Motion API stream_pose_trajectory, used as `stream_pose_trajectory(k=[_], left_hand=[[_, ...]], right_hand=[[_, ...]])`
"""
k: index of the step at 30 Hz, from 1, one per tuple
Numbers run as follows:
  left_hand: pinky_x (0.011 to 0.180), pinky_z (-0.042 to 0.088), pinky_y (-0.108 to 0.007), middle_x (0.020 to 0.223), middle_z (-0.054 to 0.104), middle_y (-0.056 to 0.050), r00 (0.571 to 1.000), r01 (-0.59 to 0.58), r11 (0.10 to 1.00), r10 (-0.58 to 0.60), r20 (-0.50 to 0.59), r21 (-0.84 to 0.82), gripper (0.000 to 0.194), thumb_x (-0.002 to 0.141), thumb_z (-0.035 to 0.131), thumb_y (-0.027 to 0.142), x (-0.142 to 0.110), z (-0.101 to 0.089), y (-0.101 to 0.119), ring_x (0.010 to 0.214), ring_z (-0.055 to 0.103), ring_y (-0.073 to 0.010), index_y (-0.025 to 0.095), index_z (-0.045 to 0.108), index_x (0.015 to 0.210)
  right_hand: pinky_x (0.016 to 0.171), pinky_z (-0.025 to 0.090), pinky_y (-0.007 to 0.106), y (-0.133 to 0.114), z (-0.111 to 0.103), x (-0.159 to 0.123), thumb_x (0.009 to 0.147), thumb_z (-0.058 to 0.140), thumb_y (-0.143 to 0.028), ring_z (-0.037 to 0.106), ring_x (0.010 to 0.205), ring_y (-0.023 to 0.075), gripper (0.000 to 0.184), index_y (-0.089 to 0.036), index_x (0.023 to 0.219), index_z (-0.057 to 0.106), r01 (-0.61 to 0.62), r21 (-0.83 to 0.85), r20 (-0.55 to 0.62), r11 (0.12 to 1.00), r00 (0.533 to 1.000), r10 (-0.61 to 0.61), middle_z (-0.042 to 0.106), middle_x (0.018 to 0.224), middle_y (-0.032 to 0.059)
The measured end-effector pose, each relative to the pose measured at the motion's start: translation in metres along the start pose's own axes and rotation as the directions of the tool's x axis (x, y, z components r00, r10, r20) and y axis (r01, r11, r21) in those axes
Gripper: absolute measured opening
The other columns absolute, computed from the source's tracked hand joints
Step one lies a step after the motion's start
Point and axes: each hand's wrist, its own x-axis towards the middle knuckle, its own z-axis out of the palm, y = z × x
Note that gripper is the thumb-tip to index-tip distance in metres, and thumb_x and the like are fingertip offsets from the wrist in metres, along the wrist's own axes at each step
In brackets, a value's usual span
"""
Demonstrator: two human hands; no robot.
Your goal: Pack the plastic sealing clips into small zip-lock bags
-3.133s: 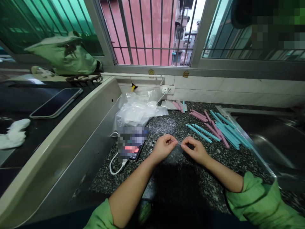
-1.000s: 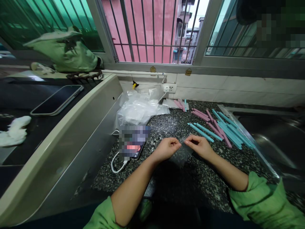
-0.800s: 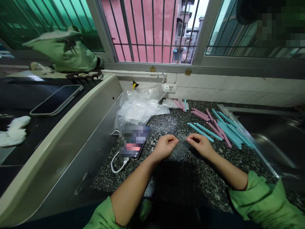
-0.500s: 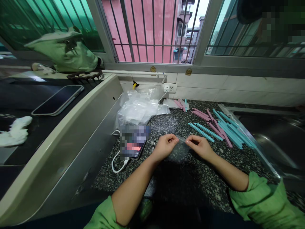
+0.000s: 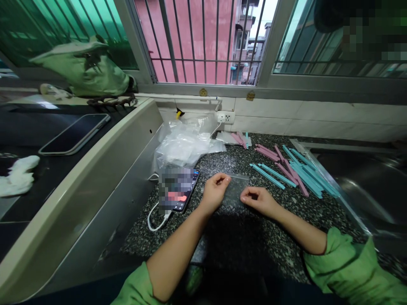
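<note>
A small clear plastic bag (image 5: 235, 187) is held just above the speckled dark counter (image 5: 241, 237), between my two hands. My left hand (image 5: 215, 190) pinches the bag's upper left corner, fingers curled shut. My right hand (image 5: 258, 199) pinches the bag's lower right edge with thumb and forefinger. A heap of blue and pink plastic sticks (image 5: 291, 169) lies to the right of my hands, untouched. A few more pink sticks (image 5: 239, 139) lie on a bag near the wall.
A phone (image 5: 178, 189) on a white cable lies left of my hands. Crumpled clear bags (image 5: 184, 142) are piled behind it. A steel sink (image 5: 362, 182) is at right. A raised ledge at left carries another phone (image 5: 75, 133) and a white cloth (image 5: 17, 176).
My left hand has lifted the bag's corner up and back, while my right hand has slid down and toward me along the bag. The bag now lies flatter and turned.
</note>
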Motion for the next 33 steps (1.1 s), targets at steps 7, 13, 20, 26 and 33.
stream_pose_trajectory(k=[7,13,20,26,33], left_hand=[[0.055,0.035,-0.021,0.055,0.047,0.005,0.999,0.046,0.998,-0.046,-0.006,-0.052,0.024,0.069,0.055,0.04,0.001,0.0,0.0,0.054,0.042,-0.0085,0.017,0.051,0.066],[0.057,0.036,-0.021,0.059,0.052,0.003,0.997,0.074,0.996,-0.073,0.03,-0.042,0.023,0.065,0.058,0.038,0.001,0.002,0.0,0.058,0.045,-0.0096,0.016,0.054,0.062],[0.055,0.034,-0.021,0.055,0.05,0.003,0.993,0.093,0.995,-0.09,0.082,-0.031,0.024,0.068,0.055,0.038,-0.001,0.002,-0.001,0.054,0.042,-0.0088,0.015,0.056,0.063],[0.05,0.028,-0.021,0.05,0.045,0.004,0.991,0.094,0.995,-0.097,0.097,0.034,0.024,0.064,0.058,0.038,-0.002,0.006,-0.005,0.051,0.037,-0.0083,0.014,0.056,0.058],[0.055,0.036,-0.022,0.058,0.059,0.0,0.983,0.149,0.989,-0.15,0.101,0.017,0.015,0.063,0.06,0.028,-0.002,0.009,-0.005,0.057,0.048,-0.0113,0.013,0.063,0.064]], right_hand=[[0.048,0.033,0.022,0.002,0.004,0.0,0.068,0.056,-0.03,0.04,0.048,0.0087,0.016,-0.016,0.062,0.06,-0.012,-0.025,0.008,1.0,1.0,0.012,0.051,0.053,-0.002],[0.049,0.035,0.023,-0.001,-0.002,0.002,0.07,0.055,-0.033,0.045,0.05,0.0102,0.019,-0.016,0.066,0.062,0.011,-0.075,0.034,0.997,0.999,-0.008,0.054,0.054,-0.0013],[0.059,0.041,0.026,0.028,-0.074,0.014,0.075,0.05,-0.035,0.057,0.064,0.0166,0.024,-0.016,0.072,0.064,-0.148,-0.442,-0.404,0.885,0.913,-0.049,0.065,0.07,0.0046],[0.051,0.033,0.027,0.054,-0.127,0.01,0.077,0.049,-0.036,0.058,0.07,0.0215,0.029,-0.016,0.086,0.068,-0.564,-0.643,-0.63,0.519,0.774,0.06,0.067,0.08,0.0095],[0.052,0.034,0.028,0.052,-0.127,0.011,0.078,0.049,-0.045,0.06,0.078,0.0258,0.034,-0.018,0.087,0.069,-0.626,-0.698,-0.584,0.347,0.778,0.23,0.067,0.084,0.0117]])
